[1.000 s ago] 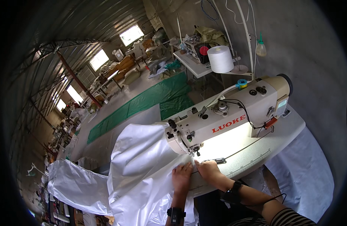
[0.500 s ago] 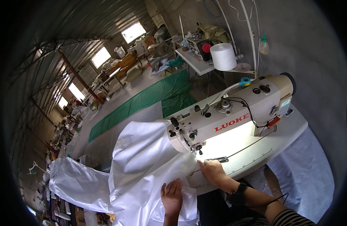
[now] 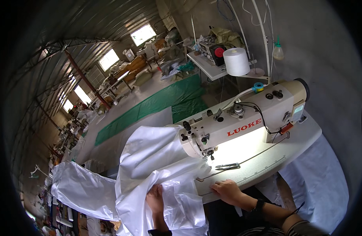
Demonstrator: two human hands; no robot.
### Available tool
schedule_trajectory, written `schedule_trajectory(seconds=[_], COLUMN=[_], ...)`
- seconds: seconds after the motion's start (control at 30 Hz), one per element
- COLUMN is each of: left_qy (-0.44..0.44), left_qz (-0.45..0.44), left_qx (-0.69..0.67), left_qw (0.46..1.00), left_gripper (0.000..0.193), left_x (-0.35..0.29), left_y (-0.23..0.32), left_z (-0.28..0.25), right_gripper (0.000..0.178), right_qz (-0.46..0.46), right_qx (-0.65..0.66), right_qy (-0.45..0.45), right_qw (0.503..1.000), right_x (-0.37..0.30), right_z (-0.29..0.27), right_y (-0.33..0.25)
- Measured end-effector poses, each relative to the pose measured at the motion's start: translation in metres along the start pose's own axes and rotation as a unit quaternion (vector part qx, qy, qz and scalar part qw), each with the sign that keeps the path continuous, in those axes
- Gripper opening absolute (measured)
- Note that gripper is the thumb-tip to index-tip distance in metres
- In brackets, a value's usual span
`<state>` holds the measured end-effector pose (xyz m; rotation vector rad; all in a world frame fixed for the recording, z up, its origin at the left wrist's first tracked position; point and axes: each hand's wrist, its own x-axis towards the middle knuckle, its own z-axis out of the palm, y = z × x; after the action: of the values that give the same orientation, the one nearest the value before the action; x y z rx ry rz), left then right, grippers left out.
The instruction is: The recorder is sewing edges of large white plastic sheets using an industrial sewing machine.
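Observation:
A glossy white plastic sheet [image 3: 141,151] lies in folds under and left of the head of a sewing machine [image 3: 244,122]. My left hand [image 3: 154,200] is closed on a fold of this sheet, its fingertips partly tucked behind it. At the front edge of the machine table, right of the sheet, my right hand [image 3: 228,192] has its fingers bent and close together. Whatever they may hold is hidden. Thread snips [image 3: 227,166] rest on the lit machine bed, just beyond my right hand. The sheet's edge lies by the needle area.
A white thread cone [image 3: 236,62] stands behind the machine, near another table [image 3: 206,65] with a machine on it. Green sheeting [image 3: 149,106] covers part of the floor at the back left. More white material [image 3: 318,181] hangs at the right. A small bottle [image 3: 278,51] hangs on the wall.
My right hand has drawn back from beside the needle to the table's front edge, uncovering the snips. My left hand has moved left and gathered the sheet into a fold.

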<state>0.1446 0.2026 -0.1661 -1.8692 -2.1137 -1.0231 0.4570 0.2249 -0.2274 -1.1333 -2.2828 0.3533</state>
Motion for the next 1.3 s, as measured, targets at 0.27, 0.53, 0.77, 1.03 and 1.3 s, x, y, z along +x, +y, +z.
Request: schedule_trajectory(seconds=[0.27, 0.53, 0.77, 1.03, 1.3], left_qy=[-0.007, 0.031, 0.033, 0.061, -0.290], left_qz=[0.003, 0.071, 0.073, 0.043, 0.047], left_qx=[0.024, 0.035, 0.065, 0.022, -0.067], left_qw=[1.000, 0.996, 0.995, 0.997, 0.954], left_gripper=[0.018, 0.026, 0.024, 0.017, 0.032], left_x=[0.002, -0.020, -0.045, -0.026, -0.109], left_y=[-0.006, 0.005, 0.001, 0.009, 0.024], left_z=[0.008, 0.003, -0.017, -0.028, -0.041], right_gripper=[0.015, 0.026, 0.036, 0.030, 0.021], right_qz=[-0.006, -0.024, -0.033, -0.043, -0.102], right_qx=[0.000, 0.124, 0.136, 0.258, 0.540], right_qy=[-0.007, -0.013, -0.002, -0.101, -0.132], right_qw=[1.000, 0.992, 0.990, 0.960, 0.825], right_x=[-0.002, -0.012, -0.015, -0.025, -0.102], right_z=[0.003, 0.001, -0.004, 0.015, -0.002], right_y=[-0.009, -0.024, -0.042, -0.053, -0.071])
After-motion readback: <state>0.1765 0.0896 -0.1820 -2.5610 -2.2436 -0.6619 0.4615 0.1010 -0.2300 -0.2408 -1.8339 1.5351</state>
